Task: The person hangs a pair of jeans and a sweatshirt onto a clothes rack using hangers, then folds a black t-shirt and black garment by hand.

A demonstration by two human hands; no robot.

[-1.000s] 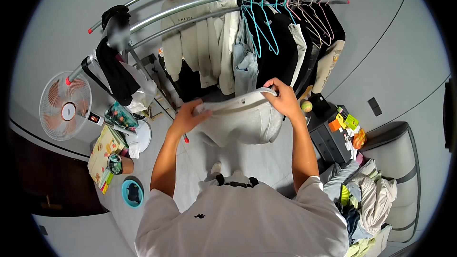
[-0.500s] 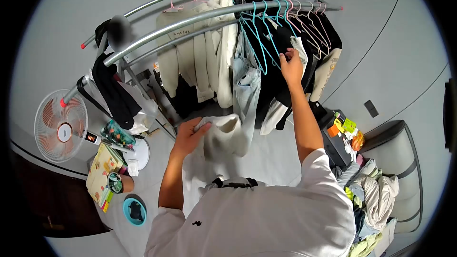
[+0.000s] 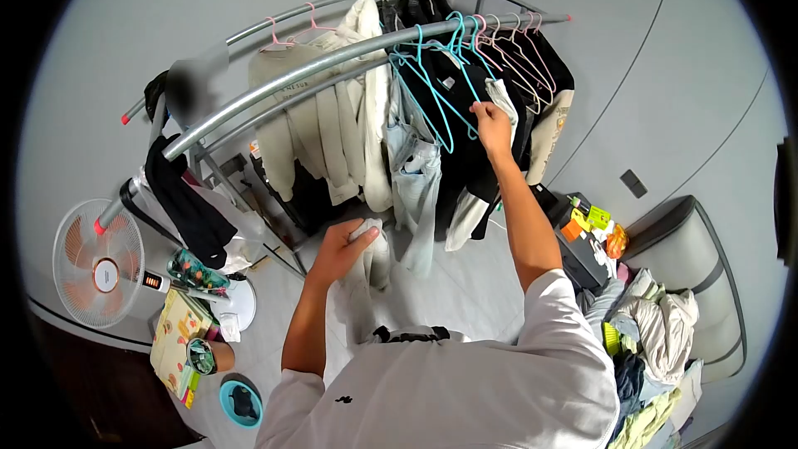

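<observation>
My left hand (image 3: 339, 251) is closed on a bunched off-white garment (image 3: 366, 276) that hangs down below it in front of my body; its kind is hard to make out. At the rack, my right hand (image 3: 492, 128) pinches the side of a teal hanger (image 3: 471, 75), its fingers close to black and white clothes. More teal hangers (image 3: 438, 115) dangle from the front rail (image 3: 349, 31), overlapping one another. Beside them hang light blue jeans (image 3: 413, 162) and, on the rear rail, a beige sweatshirt (image 3: 291, 96).
A standing fan (image 3: 104, 274) and a black garment (image 3: 189, 199) are on the left. Below stand a small bin (image 3: 218, 356) and a blue basin (image 3: 226, 409). To the right, piled clothes (image 3: 657, 324) lie on a grey padded chair (image 3: 702, 274), near a dark box (image 3: 582, 258).
The off-white garment has gone from spread out to bunched under my left hand. My right hand has closed on a teal hanger and shifted it. The view has moved slightly.
</observation>
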